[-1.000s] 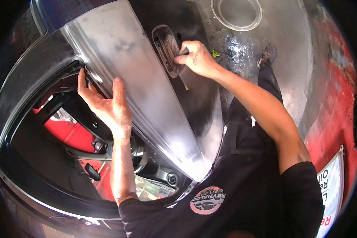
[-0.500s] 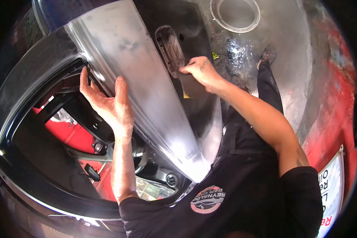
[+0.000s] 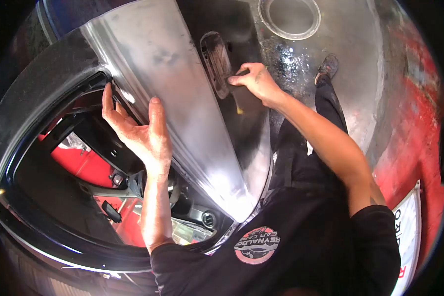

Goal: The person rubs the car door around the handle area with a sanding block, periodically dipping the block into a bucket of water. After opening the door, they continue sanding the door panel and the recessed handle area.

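Observation:
In the head view, my left hand (image 3: 143, 133) is at the window sill of a car door (image 3: 158, 69). Its fingers reach over the inner edge of the window opening, while the thumb stands up on the outer side. A wide dull-grey band runs along the door, with darker surface beyond it. My right hand (image 3: 259, 84) is beside the recessed door handle area (image 3: 216, 64), thumb and fingers pinched together. From the pinch hangs a thin dark sheet, blurred, with a yellow corner (image 3: 240, 110); its material I cannot make out.
Through the window opening show a steering wheel, a round air vent (image 3: 208, 219) and a mirror (image 3: 112, 212). A round rim (image 3: 289, 19) lies on the wet grey floor. My shoe (image 3: 329, 66) is below; a lettered white banner (image 3: 408, 237) stands at right.
My right hand has shifted slightly up and away from the handle recess, and the yellow corner has moved with it. My left hand keeps its place at the sill. The view has shifted slightly.

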A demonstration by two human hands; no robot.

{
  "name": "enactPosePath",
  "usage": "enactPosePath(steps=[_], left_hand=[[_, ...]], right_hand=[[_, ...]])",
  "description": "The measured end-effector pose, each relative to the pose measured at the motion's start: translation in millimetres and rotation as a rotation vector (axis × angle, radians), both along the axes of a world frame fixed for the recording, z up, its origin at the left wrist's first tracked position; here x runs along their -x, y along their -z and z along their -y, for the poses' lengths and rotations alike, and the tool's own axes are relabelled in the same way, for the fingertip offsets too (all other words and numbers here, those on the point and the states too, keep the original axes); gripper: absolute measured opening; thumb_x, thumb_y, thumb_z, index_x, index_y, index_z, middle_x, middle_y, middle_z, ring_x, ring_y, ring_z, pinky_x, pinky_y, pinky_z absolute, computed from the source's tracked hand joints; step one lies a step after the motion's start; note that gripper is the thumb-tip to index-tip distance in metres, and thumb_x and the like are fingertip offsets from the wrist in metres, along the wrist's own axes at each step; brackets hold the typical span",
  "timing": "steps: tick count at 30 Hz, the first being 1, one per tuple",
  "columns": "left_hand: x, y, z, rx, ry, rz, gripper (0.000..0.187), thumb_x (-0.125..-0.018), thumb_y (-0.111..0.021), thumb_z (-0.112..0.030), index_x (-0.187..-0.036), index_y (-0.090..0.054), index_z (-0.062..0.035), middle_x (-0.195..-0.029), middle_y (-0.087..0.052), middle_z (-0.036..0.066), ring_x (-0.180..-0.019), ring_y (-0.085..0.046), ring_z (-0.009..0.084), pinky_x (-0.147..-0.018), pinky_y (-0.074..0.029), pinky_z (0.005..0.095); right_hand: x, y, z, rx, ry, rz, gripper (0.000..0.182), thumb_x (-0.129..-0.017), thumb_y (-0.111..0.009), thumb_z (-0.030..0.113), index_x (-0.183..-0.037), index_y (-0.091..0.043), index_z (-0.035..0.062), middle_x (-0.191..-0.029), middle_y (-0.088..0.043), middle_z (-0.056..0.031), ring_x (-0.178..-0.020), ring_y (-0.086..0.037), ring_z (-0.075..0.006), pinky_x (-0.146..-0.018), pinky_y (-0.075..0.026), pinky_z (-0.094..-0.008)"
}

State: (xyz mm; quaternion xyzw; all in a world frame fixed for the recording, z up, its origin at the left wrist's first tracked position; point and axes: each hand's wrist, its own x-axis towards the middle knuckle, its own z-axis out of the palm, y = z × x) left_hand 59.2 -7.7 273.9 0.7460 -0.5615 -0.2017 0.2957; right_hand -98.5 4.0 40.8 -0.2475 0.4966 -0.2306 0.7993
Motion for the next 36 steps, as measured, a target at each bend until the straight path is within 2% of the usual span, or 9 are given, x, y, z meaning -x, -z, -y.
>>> enactPosePath(steps=[5, 9, 11, 13, 17, 21, 27, 30, 36], left_hand=[[6, 0, 3, -0.006, 0.000, 0.019, 0.081, -0.091, -0.071, 0.000, -0.160, -0.029, -0.0022, -0.142, -0.052, 0.024, -0.124, -0.059, 0.0271, -0.110, -0.045, 0.0397], [11, -3, 6, 0.004, 0.014, 0.067, 0.082, -0.090, -0.072, -0.001, -0.160, -0.029, -0.0004, -0.148, -0.047, 0.025, -0.129, -0.055, 0.0286, -0.113, -0.043, 0.0409], [5, -2, 1, -0.006, 0.006, 0.073, 0.082, -0.089, -0.071, -0.001, -0.159, -0.029, 0.0004, -0.150, -0.044, 0.025, -0.131, -0.053, 0.0295, -0.114, -0.042, 0.0418], [3, -1, 4, 0.015, 0.079, 0.173, 0.078, -0.094, -0.071, 0.002, -0.160, -0.031, -0.0049, -0.142, -0.054, 0.022, -0.120, -0.060, 0.0247, -0.108, -0.046, 0.0380], [9, -2, 7, -0.002, 0.042, 0.131, 0.078, -0.094, -0.072, 0.001, -0.160, -0.030, -0.0051, -0.142, -0.054, 0.022, -0.120, -0.060, 0.0244, -0.108, -0.046, 0.0382], [15, -5, 7, 0.020, 0.026, 0.103, 0.078, -0.094, -0.072, 0.001, -0.160, -0.031, -0.0052, -0.143, -0.053, 0.022, -0.121, -0.060, 0.0243, -0.108, -0.046, 0.0383], [11, -2, 9, 0.018, 0.017, 0.095, 0.078, -0.094, -0.073, 0.000, -0.160, -0.031, -0.0042, -0.144, -0.052, 0.021, -0.123, -0.058, 0.0246, -0.110, -0.045, 0.0385], [10, -5, 5, 0.006, 0.024, 0.127, 0.079, -0.094, -0.073, 0.000, -0.160, -0.030, -0.0049, -0.142, -0.053, 0.021, -0.122, -0.059, 0.0243, -0.109, -0.046, 0.0376], [16, -10, 3, -0.017, -0.014, 0.087, 0.081, -0.093, -0.074, -0.001, -0.160, -0.029, -0.0059, -0.138, -0.057, 0.021, -0.119, -0.062, 0.0238, -0.107, -0.047, 0.0361]], right_hand=[[-5, -2, -19, -0.234, 0.101, 0.194, 0.027, -0.081, -0.085, 0.020, -0.086, -0.074, -0.0043, -0.084, -0.074, -0.0139, -0.082, -0.067, -0.0192, -0.075, -0.051, -0.0366], [6, -12, 9, 0.230, -0.092, -0.141, 0.024, -0.081, -0.084, 0.017, -0.082, -0.071, -0.0028, -0.079, -0.072, -0.0107, -0.077, -0.065, -0.0190, -0.071, -0.049, -0.0336], [-2, -16, -5, -0.244, 0.042, 0.071, 0.024, -0.080, -0.084, 0.017, -0.084, -0.072, -0.0032, -0.078, -0.073, -0.0136, -0.077, -0.067, -0.0203, -0.072, -0.050, -0.0344], [-2, -18, 5, -0.218, 0.011, 0.104, 0.025, -0.080, -0.085, 0.016, -0.087, -0.073, -0.0041, -0.080, -0.075, -0.0166, -0.079, -0.069, -0.0211, -0.072, -0.051, -0.0351], [12, -5, 21, 0.273, -0.215, -0.134, 0.026, -0.080, -0.085, 0.017, -0.091, -0.075, -0.0039, -0.083, -0.075, -0.0164, -0.081, -0.070, -0.0214, -0.073, -0.051, -0.0364], [4, -13, -7, -0.244, -0.035, 0.151, 0.029, -0.078, -0.086, 0.021, -0.085, -0.074, -0.0049, -0.080, -0.073, -0.0125, -0.077, -0.066, -0.0229, -0.071, -0.050, -0.0339], [22, 14, 22, 0.588, -0.109, -0.224, 0.033, -0.080, -0.088, 0.025, -0.092, -0.077, -0.0039, -0.082, -0.074, -0.0138, -0.076, -0.068, -0.0217, -0.073, -0.053, -0.0375], [35, 10, 20, -0.016, 0.104, 0.072, 0.023, -0.087, -0.086, 0.016, -0.096, -0.074, -0.0015, -0.085, -0.075, -0.0101, -0.074, -0.070, -0.0169, -0.066, -0.056, -0.0326], [0, -12, -24, -0.426, 0.203, 0.357, 0.011, -0.089, -0.077, 0.007, -0.086, -0.071, -0.0016, -0.083, -0.070, -0.0097, -0.067, -0.067, -0.0179, -0.062, -0.055, -0.0334]])
